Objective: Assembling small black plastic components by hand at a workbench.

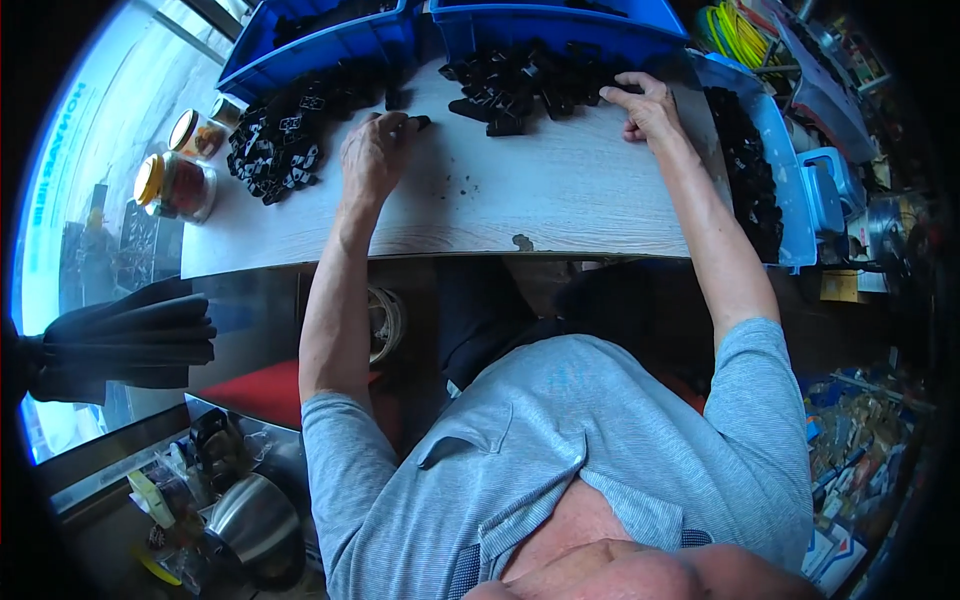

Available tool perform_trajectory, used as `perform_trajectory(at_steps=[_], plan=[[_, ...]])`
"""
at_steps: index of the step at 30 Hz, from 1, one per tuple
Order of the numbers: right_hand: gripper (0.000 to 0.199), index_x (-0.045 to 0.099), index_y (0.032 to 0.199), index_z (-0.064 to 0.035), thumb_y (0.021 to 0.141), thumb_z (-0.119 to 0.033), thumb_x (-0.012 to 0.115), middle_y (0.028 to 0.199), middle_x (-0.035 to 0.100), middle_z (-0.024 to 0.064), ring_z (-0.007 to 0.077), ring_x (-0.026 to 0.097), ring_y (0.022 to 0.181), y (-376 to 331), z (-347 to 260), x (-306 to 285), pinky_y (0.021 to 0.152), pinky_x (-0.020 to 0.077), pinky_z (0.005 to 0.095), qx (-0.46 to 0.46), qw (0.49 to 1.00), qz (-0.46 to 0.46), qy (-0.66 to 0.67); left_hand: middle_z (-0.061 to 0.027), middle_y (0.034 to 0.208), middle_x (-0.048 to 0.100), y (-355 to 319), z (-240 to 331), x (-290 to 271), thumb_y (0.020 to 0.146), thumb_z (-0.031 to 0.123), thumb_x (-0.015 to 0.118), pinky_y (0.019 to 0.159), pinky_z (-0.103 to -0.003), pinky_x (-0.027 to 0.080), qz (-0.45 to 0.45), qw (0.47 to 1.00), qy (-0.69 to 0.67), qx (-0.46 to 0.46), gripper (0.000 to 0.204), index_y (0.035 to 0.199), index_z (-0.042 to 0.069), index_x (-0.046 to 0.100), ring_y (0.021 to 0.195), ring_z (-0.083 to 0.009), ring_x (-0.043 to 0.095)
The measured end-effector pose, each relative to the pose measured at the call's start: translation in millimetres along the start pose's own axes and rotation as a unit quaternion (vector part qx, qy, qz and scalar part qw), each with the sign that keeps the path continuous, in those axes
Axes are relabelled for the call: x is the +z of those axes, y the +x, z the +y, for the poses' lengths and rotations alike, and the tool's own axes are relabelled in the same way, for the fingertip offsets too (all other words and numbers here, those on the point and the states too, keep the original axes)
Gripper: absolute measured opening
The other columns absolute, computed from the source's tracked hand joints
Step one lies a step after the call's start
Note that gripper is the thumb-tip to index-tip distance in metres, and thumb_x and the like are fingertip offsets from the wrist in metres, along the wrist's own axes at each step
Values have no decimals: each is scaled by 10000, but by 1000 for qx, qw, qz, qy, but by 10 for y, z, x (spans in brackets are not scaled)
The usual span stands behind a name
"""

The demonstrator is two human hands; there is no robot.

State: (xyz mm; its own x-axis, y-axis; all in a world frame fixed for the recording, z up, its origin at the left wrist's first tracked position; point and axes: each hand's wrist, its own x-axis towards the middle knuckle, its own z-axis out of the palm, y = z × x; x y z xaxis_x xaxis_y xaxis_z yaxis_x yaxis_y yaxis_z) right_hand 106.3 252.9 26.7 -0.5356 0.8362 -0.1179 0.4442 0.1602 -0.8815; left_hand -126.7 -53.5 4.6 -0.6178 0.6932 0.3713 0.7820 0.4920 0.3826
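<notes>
My left hand (372,158) is over the white-topped table, its fingers closed on a small black part (421,121) whose tip sticks out to the right. Left of it lies a heap of small black parts (275,150), some showing silvery bits. A second pile of black parts (525,85) spreads at the table's far middle. At that pile's right end is my right hand (652,110), with thumb and forefinger apart and the other fingers curled under. Nothing shows between its fingers; whether a fingertip touches the pile I cannot tell.
Two blue bins (325,50) with black parts stand along the far edge. To the right, a light-blue tray (795,215) is filled with black parts. Jars with yellow lids (150,180) stand at the table's left edge. A folded dark umbrella (120,335) is below them.
</notes>
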Motion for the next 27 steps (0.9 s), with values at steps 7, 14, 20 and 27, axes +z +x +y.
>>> perform_trajectory(at_steps=[7, 14, 20, 27], plan=[[547, 643, 1284, -56, 830, -298, 827, 745, 626, 49, 105, 564, 486, 9, 24, 73, 426, 503, 272, -26, 1000, 4, 2, -144, 1045, 721, -148, 103, 124, 945, 291, 668, 817, -441, 537, 62, 994, 60, 66, 237, 1032, 95, 768, 926, -349, 694], [533, 626, 1236, -30, 833, -324, 815, 617, 527, -19, 83, 563, 488, -252, 82, -139, 474, 569, 275, 0, 996, -15, 85, -149, 864, 716, -19, 80, 8, 932, 305, 655, 802, -458, 534, 19, 999, 30, -18, 248, 894, 79, 750, 831, -386, 677], [483, 620, 1167, -45, 815, -307, 820, 555, 505, -33, 80, 560, 446, -686, 67, -164, 439, 534, 262, 12, 990, -114, 85, -114, 1028, 726, -136, 136, 148, 889, 219, 694, 865, -446, 531, 87, 993, 62, 50, 226, 1089, 122, 733, 988, -344, 660], [378, 653, 1076, -43, 811, -254, 820, 551, 541, -22, 80, 513, 378, -908, -13, 36, 351, 440, 245, 10, 986, -162, 47, -123, 1033, 724, -89, 122, 133, 916, 191, 669, 862, -443, 532, 68, 996, 53, 22, 242, 1143, 124, 722, 974, -339, 661]])
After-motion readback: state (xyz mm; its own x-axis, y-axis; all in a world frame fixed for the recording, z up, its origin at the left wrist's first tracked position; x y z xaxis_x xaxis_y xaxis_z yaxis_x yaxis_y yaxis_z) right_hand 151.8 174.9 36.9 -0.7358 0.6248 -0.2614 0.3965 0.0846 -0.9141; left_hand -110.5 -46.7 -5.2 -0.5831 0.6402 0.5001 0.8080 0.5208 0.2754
